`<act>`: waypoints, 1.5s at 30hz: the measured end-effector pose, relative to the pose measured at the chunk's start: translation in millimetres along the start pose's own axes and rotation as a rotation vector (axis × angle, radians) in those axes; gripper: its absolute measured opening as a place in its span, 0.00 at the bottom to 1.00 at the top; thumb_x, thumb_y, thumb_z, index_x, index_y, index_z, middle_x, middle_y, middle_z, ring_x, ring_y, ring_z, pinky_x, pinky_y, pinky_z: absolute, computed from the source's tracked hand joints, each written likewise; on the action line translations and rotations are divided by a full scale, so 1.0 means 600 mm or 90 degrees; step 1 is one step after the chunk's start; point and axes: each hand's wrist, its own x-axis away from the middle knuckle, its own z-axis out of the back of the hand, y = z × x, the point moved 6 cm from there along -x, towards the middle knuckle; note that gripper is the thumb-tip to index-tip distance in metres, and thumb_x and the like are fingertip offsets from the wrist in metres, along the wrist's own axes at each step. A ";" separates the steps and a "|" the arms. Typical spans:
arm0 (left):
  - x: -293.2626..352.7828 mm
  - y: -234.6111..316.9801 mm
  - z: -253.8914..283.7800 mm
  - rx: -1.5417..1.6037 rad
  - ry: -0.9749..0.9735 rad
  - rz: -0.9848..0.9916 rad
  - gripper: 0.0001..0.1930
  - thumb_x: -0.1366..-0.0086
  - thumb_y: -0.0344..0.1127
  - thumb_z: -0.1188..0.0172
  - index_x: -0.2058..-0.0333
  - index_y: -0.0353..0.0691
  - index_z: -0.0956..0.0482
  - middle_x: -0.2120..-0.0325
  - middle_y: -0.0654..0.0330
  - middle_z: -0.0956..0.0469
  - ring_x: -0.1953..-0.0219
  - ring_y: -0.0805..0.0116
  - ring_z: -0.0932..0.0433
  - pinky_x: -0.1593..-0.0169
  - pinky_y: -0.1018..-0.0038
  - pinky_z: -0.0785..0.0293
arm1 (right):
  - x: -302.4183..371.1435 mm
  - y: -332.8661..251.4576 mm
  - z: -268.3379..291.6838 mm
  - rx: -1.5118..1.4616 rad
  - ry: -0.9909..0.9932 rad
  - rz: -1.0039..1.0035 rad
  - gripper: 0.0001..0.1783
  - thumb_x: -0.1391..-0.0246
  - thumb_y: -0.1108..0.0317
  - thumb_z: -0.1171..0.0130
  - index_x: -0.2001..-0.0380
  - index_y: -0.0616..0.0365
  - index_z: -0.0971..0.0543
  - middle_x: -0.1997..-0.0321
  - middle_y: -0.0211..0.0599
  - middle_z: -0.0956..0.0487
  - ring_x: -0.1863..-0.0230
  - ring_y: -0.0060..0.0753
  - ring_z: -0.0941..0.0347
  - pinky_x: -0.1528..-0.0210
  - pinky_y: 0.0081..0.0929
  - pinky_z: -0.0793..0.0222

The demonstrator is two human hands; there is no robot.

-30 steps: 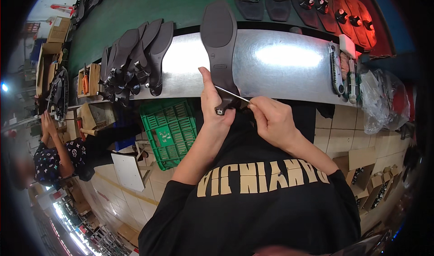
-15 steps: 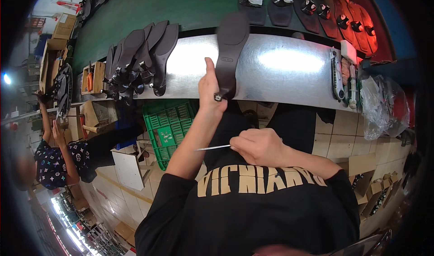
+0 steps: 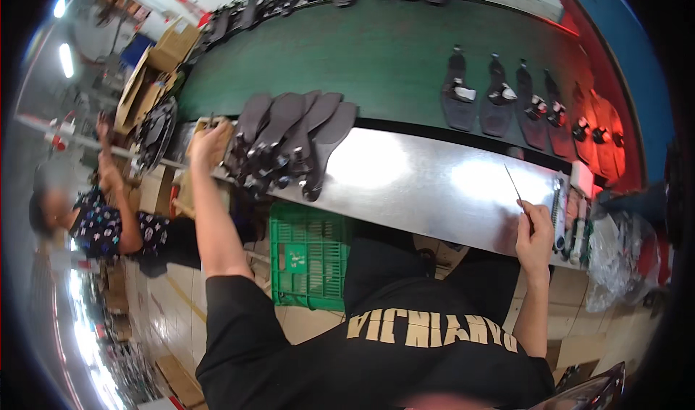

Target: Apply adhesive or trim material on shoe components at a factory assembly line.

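Observation:
My left hand (image 3: 208, 144) reaches to the small wooden box (image 3: 221, 149) at the left end of the metal ledge. Its fingers are curled, and a dark tip sticks out above them; what they grip is hidden. Beside that box lies a pile of dark brown sandals (image 3: 282, 124), soles up, with black shiny straps toward me. At the right, my right hand (image 3: 534, 240) pinches a thin metal rod (image 3: 512, 182) that points up and away over the metal ledge (image 3: 405, 193).
Beyond the ledge runs a green belt (image 3: 347, 62) carrying more sandals (image 3: 498, 106). A cutter knife (image 3: 558, 214) and a clear plastic bag (image 3: 615, 258) are at the right. Below the ledge sits a green crate (image 3: 308, 265). Another person (image 3: 108, 222) works at the left.
My left hand has let go of the sandal it held up and moved left to the wooden box. My right hand has moved out to the right with the rod. The view has shifted.

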 end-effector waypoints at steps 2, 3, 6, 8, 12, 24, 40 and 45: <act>-0.024 0.005 0.043 0.015 0.101 -0.209 0.20 0.42 0.45 0.34 0.62 0.31 0.17 0.71 0.56 0.18 0.69 0.72 0.21 0.64 0.72 0.25 | -0.014 0.034 0.008 0.035 0.009 -0.016 0.12 0.47 0.79 0.48 0.59 0.64 0.22 0.72 0.39 0.28 0.71 0.36 0.30 0.67 0.28 0.35; -0.023 0.024 0.033 0.093 0.163 -0.247 0.17 0.40 0.41 0.36 0.60 0.32 0.17 0.68 0.56 0.17 0.66 0.72 0.21 0.61 0.74 0.25 | -0.019 0.052 0.005 0.062 0.002 -0.023 0.15 0.48 0.79 0.47 0.56 0.63 0.22 0.70 0.41 0.29 0.68 0.41 0.29 0.65 0.30 0.34; 0.112 0.210 -0.149 0.249 0.013 -0.379 0.14 0.38 0.36 0.38 0.56 0.34 0.19 0.65 0.59 0.18 0.63 0.75 0.22 0.58 0.78 0.27 | -0.024 0.092 -0.001 0.161 0.008 -0.047 0.14 0.49 0.76 0.45 0.58 0.61 0.21 0.69 0.45 0.26 0.65 0.49 0.29 0.62 0.39 0.33; 0.235 0.320 -0.273 0.202 -0.116 -0.412 0.16 0.40 0.35 0.36 0.55 0.35 0.19 0.64 0.60 0.18 0.63 0.76 0.23 0.57 0.80 0.28 | -0.034 0.095 -0.005 0.193 0.020 -0.050 0.14 0.50 0.75 0.44 0.57 0.58 0.21 0.68 0.44 0.26 0.62 0.50 0.29 0.60 0.42 0.33; 0.320 0.389 -0.547 0.070 -0.285 -0.582 0.27 0.41 0.47 0.37 0.46 0.38 0.26 0.50 0.48 0.25 0.49 0.54 0.25 0.46 0.65 0.30 | -0.047 0.098 -0.013 0.230 0.011 -0.057 0.18 0.52 0.74 0.42 0.55 0.54 0.22 0.67 0.41 0.28 0.60 0.48 0.30 0.59 0.41 0.32; 0.446 0.417 -0.718 -0.042 -0.056 -0.567 0.15 0.42 0.44 0.37 0.58 0.44 0.21 0.51 0.47 0.28 0.48 0.44 0.28 0.45 0.49 0.36 | -0.021 0.044 0.029 0.169 0.106 -0.023 0.28 0.55 0.76 0.40 0.46 0.54 0.26 0.47 0.49 0.33 0.52 0.50 0.35 0.50 0.39 0.37; 0.664 0.308 -0.404 0.700 -0.874 -0.088 0.12 0.45 0.20 0.39 0.60 0.32 0.21 0.52 0.50 0.22 0.51 0.67 0.24 0.46 0.70 0.29 | -0.046 -0.071 -0.043 -0.990 -0.157 -0.119 0.09 0.46 0.71 0.42 0.70 0.56 0.33 0.47 0.51 0.26 0.44 0.41 0.28 0.43 0.33 0.34; 0.652 0.236 -0.385 0.727 -0.782 -0.046 0.13 0.43 0.20 0.40 0.57 0.31 0.21 0.52 0.50 0.23 0.52 0.67 0.24 0.49 0.72 0.25 | -0.032 -0.105 -0.028 -1.025 -0.059 -0.139 0.07 0.41 0.73 0.46 0.68 0.53 0.35 0.75 0.25 0.36 0.78 0.14 0.45 0.71 0.18 0.38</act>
